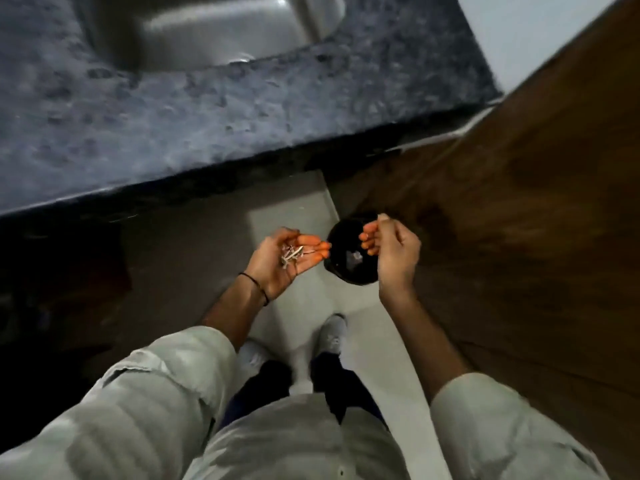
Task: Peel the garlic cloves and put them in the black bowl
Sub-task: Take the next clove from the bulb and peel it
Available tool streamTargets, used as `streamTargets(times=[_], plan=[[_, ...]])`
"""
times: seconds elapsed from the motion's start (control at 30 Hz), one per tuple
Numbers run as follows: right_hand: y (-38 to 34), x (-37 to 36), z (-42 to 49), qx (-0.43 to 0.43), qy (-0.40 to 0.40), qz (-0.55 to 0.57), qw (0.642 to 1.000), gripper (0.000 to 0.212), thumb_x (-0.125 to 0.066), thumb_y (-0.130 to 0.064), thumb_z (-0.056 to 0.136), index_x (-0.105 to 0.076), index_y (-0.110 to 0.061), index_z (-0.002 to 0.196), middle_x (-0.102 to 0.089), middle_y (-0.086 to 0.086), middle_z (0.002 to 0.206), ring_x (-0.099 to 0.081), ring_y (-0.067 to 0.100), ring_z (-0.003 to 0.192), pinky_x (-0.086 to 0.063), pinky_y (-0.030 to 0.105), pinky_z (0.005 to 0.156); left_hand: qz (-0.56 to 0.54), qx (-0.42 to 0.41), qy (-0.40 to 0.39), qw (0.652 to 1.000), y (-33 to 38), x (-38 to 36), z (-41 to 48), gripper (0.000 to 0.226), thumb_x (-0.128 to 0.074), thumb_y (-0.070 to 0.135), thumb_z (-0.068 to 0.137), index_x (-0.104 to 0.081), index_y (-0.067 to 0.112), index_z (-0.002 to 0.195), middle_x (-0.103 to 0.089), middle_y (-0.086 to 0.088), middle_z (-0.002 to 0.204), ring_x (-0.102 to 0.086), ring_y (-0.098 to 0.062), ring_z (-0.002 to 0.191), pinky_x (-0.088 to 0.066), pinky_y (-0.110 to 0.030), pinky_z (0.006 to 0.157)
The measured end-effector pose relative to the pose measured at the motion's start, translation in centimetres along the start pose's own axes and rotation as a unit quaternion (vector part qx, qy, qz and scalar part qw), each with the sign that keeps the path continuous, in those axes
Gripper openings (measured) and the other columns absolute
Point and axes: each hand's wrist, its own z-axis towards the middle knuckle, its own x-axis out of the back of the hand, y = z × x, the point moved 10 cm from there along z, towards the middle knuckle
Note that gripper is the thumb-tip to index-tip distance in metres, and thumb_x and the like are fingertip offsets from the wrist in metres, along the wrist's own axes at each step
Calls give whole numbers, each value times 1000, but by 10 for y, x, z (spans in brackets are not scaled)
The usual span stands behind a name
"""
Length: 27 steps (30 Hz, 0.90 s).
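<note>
A: Item 1, left hand point(287, 261): palm up, fingers spread and slightly cupped, carrying a small heap of pale garlic skins point(292, 255). Nothing pinched; the scraps simply lie on the palm.

B: Item 2?

A: Right hand point(388, 251): fingers curled inward over the black bowl point(349, 258), thumb and forefinger drawn together near the rim. Whether they pinch a clove or a bit of skin, I cannot tell; the frame is blurred there.

B: Where is the bowl?

A: Low, between the 2 hands and just beyond them, in front of the wooden cabinet point(519, 202). What it rests on, or whether it is held, I cannot tell. Something pale shows inside it, likely peeled garlic, but too small to confirm.

B: Other entries?

A: Dark speckled counter point(207, 116) above, steel sink point(214, 26) at the top, grey floor point(294, 209) below, 2 shoes at the bottom centre.

B: Step in hand, by your reading?

A: Sorting peeled garlic from waste, late in the task. To do it well: keep the left palm level so the skins do not slide into the bowl, release only clean cloves directly above the bowl's middle, and check the fingertips for clinging skin before dropping anything.
</note>
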Motion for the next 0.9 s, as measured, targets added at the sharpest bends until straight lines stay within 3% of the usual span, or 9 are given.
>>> streamTargets(times=[0.2,0.4,0.57,0.63,0.7,0.83,0.9], plan=[[87,76,77,-64,36,-16,997,35,-52,-16,101,-64,-14,69,-64,1,63,-58,14,59,-46,22,56,29,32,90,995,-59,-18,115,41,-35,14,101,-61,-11,83,-70,-23,80,-68,-33,86,-62,-37,73],[201,82,158,-103,28,26,994,32,-50,-11,101,-62,-8,72,-60,9,68,-55,18,64,-44,18,56,89,16,161,983,-96,-3,249,31,-35,9,103,-55,-7,86,-59,-21,88,-61,-31,83,-52,-46,95],[309,69,203,-116,24,29,993,29,-52,-12,100,-68,-13,75,-66,9,77,-61,21,74,-51,31,69,151,0,157,976,-133,26,343,26,-42,-1,99,-56,-1,77,-58,-15,80,-59,-24,78,-52,-33,82],[347,61,216,-106,10,12,994,21,-53,-20,97,-71,-16,88,-72,5,94,-66,18,89,-53,37,82,174,7,150,973,-149,41,377,29,-39,7,102,-54,6,76,-56,-10,74,-58,-14,63,-50,-21,66],[369,49,225,-83,-15,-5,996,27,-53,-34,96,-71,-21,112,-70,-2,117,-64,15,111,-51,40,99,175,25,139,974,-164,47,400,36,-33,22,106,-59,12,84,-64,-3,66,-60,-9,49,-47,-17,49],[384,9,232,-31,-76,-1,997,40,-47,-42,99,-59,-29,135,-57,-12,140,-49,2,131,-41,26,111,142,38,147,978,-190,63,434,49,-29,51,105,-64,17,113,-74,-4,95,-69,-18,85,-53,-31,75],[394,-21,233,-41,-131,-5,990,44,-41,-49,99,-56,-37,138,-52,-16,145,-43,-1,135,-34,20,112,120,55,133,982,-199,59,440,60,-25,56,104,-57,13,131,-67,-10,125,-62,-26,113,-46,-37,96]])
